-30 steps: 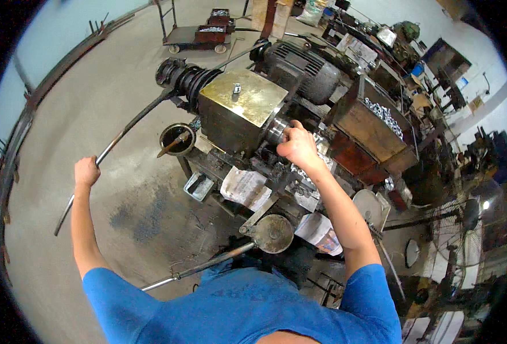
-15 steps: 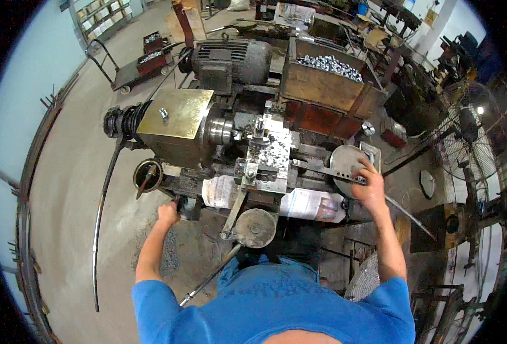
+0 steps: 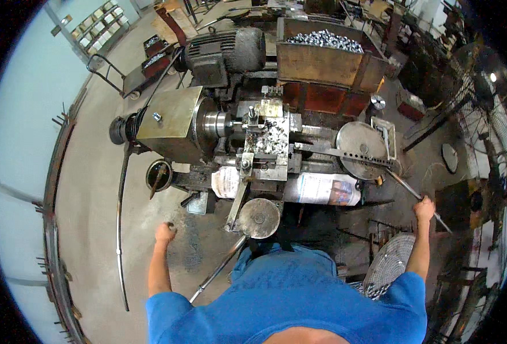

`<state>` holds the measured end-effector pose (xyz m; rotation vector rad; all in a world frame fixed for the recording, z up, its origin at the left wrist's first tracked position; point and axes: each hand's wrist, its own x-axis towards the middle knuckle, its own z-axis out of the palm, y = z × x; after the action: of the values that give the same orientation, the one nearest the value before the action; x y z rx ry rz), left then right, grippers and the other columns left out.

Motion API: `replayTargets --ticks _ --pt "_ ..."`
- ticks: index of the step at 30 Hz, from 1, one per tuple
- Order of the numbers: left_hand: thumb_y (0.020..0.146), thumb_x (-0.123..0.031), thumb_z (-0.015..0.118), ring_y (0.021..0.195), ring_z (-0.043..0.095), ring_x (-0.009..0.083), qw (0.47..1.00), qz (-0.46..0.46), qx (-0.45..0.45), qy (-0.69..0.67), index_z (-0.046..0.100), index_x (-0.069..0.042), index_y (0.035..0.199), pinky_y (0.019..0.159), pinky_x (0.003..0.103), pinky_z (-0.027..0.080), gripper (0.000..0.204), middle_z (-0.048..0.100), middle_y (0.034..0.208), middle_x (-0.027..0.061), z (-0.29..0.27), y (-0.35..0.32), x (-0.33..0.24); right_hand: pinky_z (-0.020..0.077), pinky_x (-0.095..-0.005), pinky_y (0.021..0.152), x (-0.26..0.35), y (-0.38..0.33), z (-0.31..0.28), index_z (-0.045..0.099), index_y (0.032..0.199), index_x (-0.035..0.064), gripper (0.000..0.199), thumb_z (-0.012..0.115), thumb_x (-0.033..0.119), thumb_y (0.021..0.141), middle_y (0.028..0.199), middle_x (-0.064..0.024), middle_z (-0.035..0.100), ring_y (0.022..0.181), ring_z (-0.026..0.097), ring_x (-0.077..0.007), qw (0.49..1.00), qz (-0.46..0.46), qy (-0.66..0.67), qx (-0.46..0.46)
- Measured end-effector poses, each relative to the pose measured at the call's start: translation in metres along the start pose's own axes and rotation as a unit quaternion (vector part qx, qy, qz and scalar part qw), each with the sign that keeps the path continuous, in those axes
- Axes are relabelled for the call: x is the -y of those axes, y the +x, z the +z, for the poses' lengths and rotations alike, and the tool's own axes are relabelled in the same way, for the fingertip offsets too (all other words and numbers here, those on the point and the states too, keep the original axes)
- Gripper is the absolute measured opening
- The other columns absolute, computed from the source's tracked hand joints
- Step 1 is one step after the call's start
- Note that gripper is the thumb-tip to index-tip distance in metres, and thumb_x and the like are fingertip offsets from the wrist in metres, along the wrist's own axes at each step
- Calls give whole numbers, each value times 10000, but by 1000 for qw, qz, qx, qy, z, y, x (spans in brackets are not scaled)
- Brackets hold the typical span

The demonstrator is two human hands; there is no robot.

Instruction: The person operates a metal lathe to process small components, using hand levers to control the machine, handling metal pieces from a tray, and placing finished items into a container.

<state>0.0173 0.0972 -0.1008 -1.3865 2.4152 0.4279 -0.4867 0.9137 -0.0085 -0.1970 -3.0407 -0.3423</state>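
Note:
My right hand (image 3: 424, 207) is closed around a long metal lever rod (image 3: 404, 184) that slants down to the right from the round disc (image 3: 362, 149) at the lathe's right end. Over the floor on the left, my left hand (image 3: 165, 232) hangs loosely curled, a gap between thumb and fingers and nothing visible in it. Nearest to it is a small grey box with a black handle (image 3: 190, 199). Between my arms stands the lathe, with its chuck (image 3: 214, 124) and a tool slide (image 3: 268, 140) strewn with dark metal chips. Another round disc (image 3: 258, 218) with a rod sits close to my body.
A rusty bin (image 3: 319, 60) of small shiny metal parts stands behind the lathe, beside a motor (image 3: 225, 49). A pot (image 3: 159, 175) with a brush-like stick hangs at the left. Further left, a long bar (image 3: 119, 229) slopes toward the floor. A fan guard (image 3: 388, 264) lies near my right elbow.
My right hand has moved from the perforated bar near the disc down and right, onto the rod. My left hand has left the black handle and drawn back toward me. The view has shifted.

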Motion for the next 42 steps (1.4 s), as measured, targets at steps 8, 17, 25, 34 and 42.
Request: replayTargets --ticks 8,17,25,34,42 --pt "716 -187 630 544 641 212 983 -64 118 -127 612 -44 1022 615 309 509 338 649 678 115 37 -55 23 465 -469 650 45 -174 -49 560 880 22 377 617 231 571 758 -221 601 700 579 -407 990 65 114 45" --pt "730 -128 607 515 618 208 984 11 52 -173 577 13 1028 540 316 507 331 632 735 160 34 -14 -13 455 -488 608 74 -215 -64 532 879 36 416 621 264 543 672 -218 593 642 580 -406 986 55 151 36" --pt "704 -224 635 763 634 280 992 25 31 -119 600 -20 1029 708 358 497 385 641 868 175 -7 -5 -74 474 -461 616 50 -180 -49 557 1002 59 501 619 356 603 713 -177 603 669 599 -365 992 72 93 47" --pt "723 -325 641 807 602 347 977 180 -84 74 584 -39 997 706 424 480 401 620 901 188 -24 32 -135 338 -504 904 30 31 -37 472 1193 113 632 627 272 602 1214 -133 471 1127 431 -298 994 76 -51 -61" --pt "781 -451 529 786 605 369 978 -17 -205 26 579 -38 844 685 447 476 421 626 804 196 89 69 -117 326 -465 930 94 -30 -70 494 1188 97 649 608 233 564 1165 -134 509 1084 457 -325 979 -39 120 -161"
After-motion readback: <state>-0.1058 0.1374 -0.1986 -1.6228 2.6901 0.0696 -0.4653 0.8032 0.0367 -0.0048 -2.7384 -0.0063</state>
